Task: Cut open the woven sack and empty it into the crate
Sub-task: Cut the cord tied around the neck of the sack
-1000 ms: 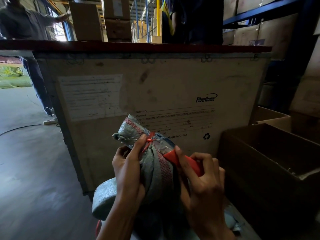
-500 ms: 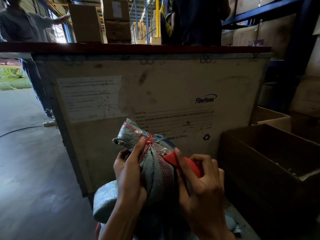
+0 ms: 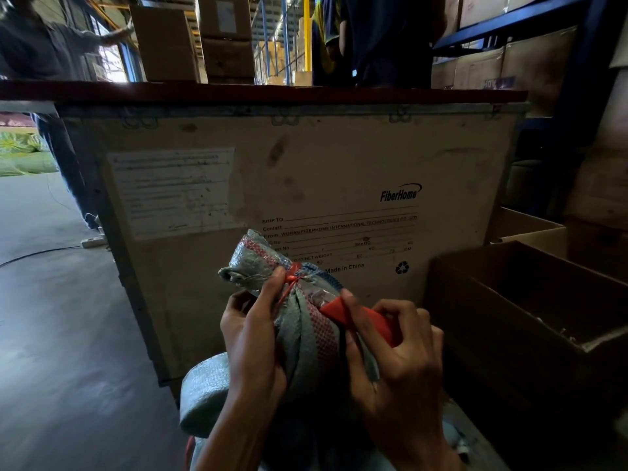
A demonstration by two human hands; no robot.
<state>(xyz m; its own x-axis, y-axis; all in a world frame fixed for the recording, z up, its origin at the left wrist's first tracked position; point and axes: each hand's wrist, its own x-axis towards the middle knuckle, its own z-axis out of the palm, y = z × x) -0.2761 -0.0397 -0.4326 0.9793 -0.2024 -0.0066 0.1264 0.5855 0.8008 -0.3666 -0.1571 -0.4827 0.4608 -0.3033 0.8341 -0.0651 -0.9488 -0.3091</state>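
A grey woven sack (image 3: 306,338) with red and blue stripes stands in front of me, its neck bunched and tied with a red string (image 3: 293,273). My left hand (image 3: 253,334) grips the neck just below the tie, forefinger up against the string. My right hand (image 3: 394,365) holds a red-handled cutter (image 3: 360,319), its tip pressed against the sack's neck just below the tie; the blade is hidden. A dark open crate (image 3: 530,321) sits to the right of the sack.
A big plywood shipping box (image 3: 306,171) with a red lid fills the view right behind the sack. People stand behind it and at far left. Cardboard boxes and blue racking stand at right. Bare concrete floor (image 3: 61,334) with a cable lies to the left.
Both hands and the sack have stayed almost still; the cutter has shifted only slightly against the neck. The view has dipped a little.
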